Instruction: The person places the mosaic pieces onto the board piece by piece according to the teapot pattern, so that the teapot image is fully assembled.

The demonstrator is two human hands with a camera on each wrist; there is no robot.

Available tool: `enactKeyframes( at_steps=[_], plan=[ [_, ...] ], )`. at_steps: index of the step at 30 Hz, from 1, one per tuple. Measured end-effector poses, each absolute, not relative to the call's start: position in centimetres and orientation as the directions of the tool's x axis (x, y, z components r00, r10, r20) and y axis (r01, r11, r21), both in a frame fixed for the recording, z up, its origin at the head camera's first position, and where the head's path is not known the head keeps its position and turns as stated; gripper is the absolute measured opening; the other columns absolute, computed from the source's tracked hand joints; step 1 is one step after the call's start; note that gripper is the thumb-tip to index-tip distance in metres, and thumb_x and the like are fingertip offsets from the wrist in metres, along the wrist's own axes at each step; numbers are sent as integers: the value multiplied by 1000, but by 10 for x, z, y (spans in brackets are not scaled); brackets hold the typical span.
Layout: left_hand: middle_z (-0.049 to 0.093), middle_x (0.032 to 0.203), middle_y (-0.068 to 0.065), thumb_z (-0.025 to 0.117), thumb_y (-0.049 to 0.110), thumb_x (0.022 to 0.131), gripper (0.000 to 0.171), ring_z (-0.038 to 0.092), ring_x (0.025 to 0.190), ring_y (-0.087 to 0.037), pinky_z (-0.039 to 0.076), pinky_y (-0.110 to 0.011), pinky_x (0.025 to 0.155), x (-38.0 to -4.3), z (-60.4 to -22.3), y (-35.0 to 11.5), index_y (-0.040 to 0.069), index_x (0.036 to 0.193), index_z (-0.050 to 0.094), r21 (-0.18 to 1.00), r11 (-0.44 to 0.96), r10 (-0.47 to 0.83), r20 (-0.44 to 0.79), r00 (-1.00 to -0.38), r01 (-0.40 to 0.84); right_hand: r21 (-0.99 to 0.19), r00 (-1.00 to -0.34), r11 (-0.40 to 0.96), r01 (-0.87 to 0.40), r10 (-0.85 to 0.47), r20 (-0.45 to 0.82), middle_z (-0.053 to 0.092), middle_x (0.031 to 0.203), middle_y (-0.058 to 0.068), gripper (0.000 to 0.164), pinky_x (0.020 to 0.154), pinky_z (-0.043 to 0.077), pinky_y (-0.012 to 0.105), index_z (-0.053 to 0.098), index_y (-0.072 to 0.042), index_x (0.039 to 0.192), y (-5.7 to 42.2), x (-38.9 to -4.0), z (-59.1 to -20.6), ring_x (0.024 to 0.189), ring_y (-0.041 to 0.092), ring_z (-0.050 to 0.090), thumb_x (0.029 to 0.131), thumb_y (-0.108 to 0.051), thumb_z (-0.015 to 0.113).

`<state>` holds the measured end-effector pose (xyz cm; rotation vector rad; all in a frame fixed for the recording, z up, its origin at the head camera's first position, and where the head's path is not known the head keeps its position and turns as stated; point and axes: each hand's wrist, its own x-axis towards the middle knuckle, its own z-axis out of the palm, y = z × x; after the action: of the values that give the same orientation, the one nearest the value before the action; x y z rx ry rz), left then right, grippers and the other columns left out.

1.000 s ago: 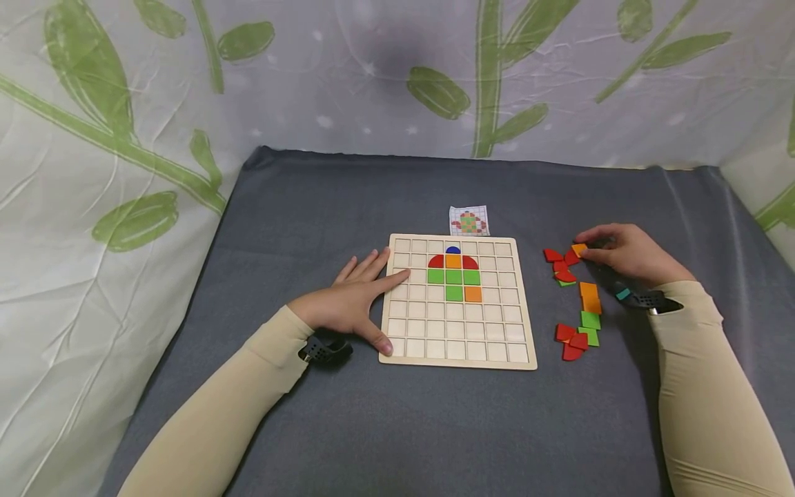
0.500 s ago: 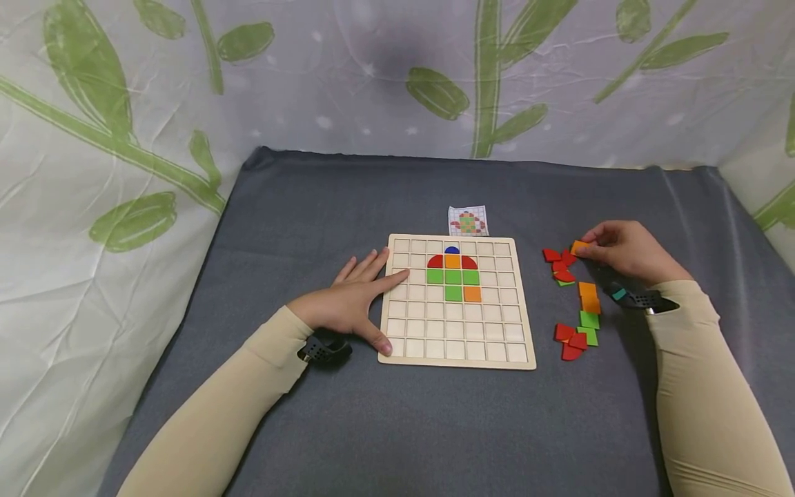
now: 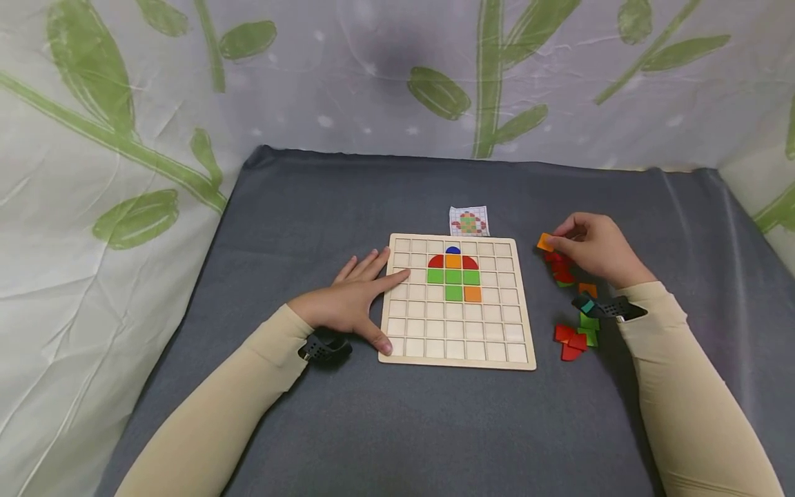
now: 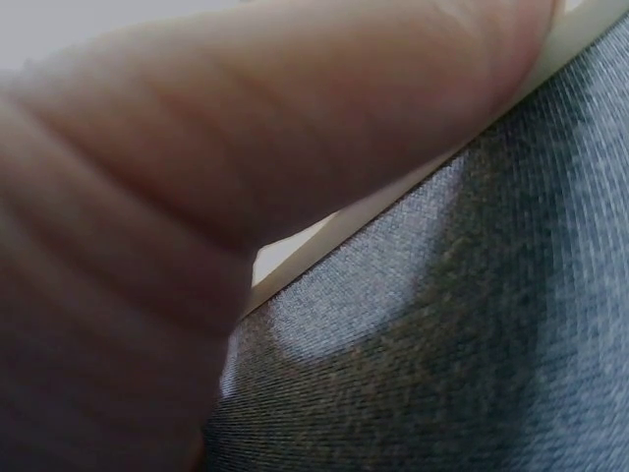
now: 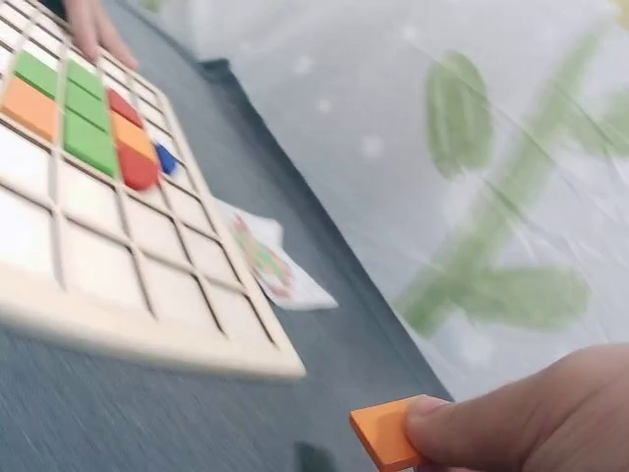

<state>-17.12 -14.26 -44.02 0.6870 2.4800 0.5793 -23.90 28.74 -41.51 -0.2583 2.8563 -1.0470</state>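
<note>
Currently the right hand (image 3: 597, 250) pinches one orange square tile (image 3: 544, 242) right of the wooden grid board (image 3: 455, 330); the left hand (image 3: 348, 302), fingers spread, touches the board's left edge.
Set in cells: four green squares (image 3: 453, 277), two orange squares (image 3: 453, 261), two red quarter-circles (image 3: 470, 263), one blue half-circle (image 3: 453, 250). Loose tiles (image 3: 577, 341) overlap on the table (image 3: 310, 207), partly behind the right hand, their count unclear.

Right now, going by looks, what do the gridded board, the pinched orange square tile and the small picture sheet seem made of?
Gridded board: probably wood, smooth and matte; pale tan shade on rim and cells.
Orange square tile: painted wood or plastic, hard to tell; flat, even colour.
Picture sheet: likely matte paper; thin, with a bent-looking edge.
</note>
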Motion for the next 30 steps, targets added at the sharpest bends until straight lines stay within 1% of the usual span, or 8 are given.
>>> enactKeyframes(
  at_steps=[5, 10, 14, 17, 21, 26, 30],
  plan=[
    [-19, 175, -4, 95, 66, 62, 139, -18, 162, -24, -15, -53, 127, -170, -441, -144, 31, 170, 15, 516, 779, 570, -350, -743, 355, -637, -968, 749, -185, -251, -15, 73, 96, 15, 21, 56, 49, 33, 70, -5, 101, 259, -232, -413, 70, 25, 62, 100, -25, 74],
    [-19, 175, -4, 95, 65, 62, 138, -19, 162, -24, -15, -52, 127, -170, -441, -144, 31, 170, 15, 509, 784, 566, -353, -745, 355, -631, -946, 736, -244, -325, -14, 72, 95, 10, 13, 58, 47, 33, 71, -8, 96, 229, -223, -410, 72, 24, 57, 99, -21, 75],
    [-19, 175, -4, 95, 65, 62, 138, -19, 161, -25, -15, -53, 127, -170, -439, -143, 32, 170, 16, 511, 781, 570, -349, -744, 359, -644, -921, 706, -294, -390, -7, 71, 87, 7, 9, 58, 43, 31, 73, -11, 93, 209, -215, -411, 67, 23, 53, 98, -17, 76],
    [-18, 176, -5, 96, 65, 62, 138, -18, 162, -26, -14, -54, 127, -171, -436, -142, 32, 170, 17, 518, 777, 573, -346, -743, 359, -659, -900, 674, -334, -437, 9, 69, 80, 3, 9, 56, 40, 31, 73, -14, 91, 196, -210, -412, 62, 22, 50, 96, -17, 78],
    [-17, 176, -5, 96, 64, 62, 138, -18, 162, -25, -13, -54, 127, -170, -433, -141, 32, 170, 17, 515, 783, 565, -353, -745, 350, -680, -862, 622, -387, -507, 28, 69, 80, -2, 9, 59, 42, 30, 73, -16, 90, 177, -206, -413, 62, 20, 51, 95, -18, 80],
    [-17, 176, -6, 95, 65, 62, 137, -18, 162, -26, -14, -54, 127, -170, -432, -142, 32, 170, 18, 518, 784, 563, -359, -745, 343, -697, -816, 565, -442, -576, 50, 66, 78, -2, 12, 60, 42, 29, 71, -16, 87, 156, -204, -414, 62, 18, 50, 95, -13, 79],
    [-18, 175, -6, 94, 67, 63, 136, -19, 161, -26, -14, -54, 127, -170, -434, -143, 33, 170, 17, 517, 780, 570, -353, -742, 352, -687, -796, 560, -463, -604, 44, 64, 74, -3, 12, 59, 39, 29, 72, -16, 87, 145, -202, -417, 59, 16, 47, 95, -14, 80]
  ],
)
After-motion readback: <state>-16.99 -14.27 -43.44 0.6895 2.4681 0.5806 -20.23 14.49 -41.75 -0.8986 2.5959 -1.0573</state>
